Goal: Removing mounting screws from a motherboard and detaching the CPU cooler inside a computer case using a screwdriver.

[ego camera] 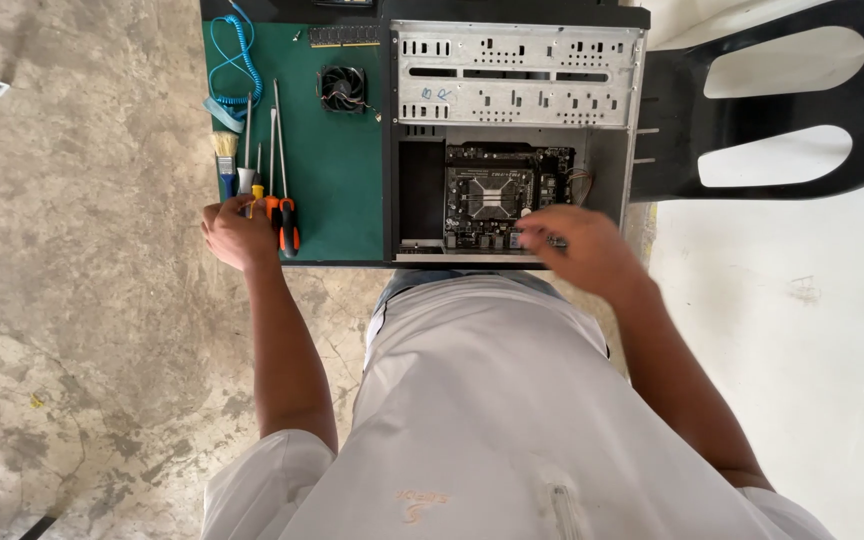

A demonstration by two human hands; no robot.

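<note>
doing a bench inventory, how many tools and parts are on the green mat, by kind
Screwdrivers, by the left hand: 4, though handles overlap, so the count is approximate
Brush: 1
Cooling fan: 1
Blue coiled cord: 1
Dark strip part at the mat's top edge: 1
Total: 8
The right hand is over the open computer case, off the green mat.

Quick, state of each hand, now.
Left hand: curled on the screwdriver handles at the green mat edge; grip cannot be told.
Right hand: blurred over the motherboard; holding anything cannot be told.
</note>
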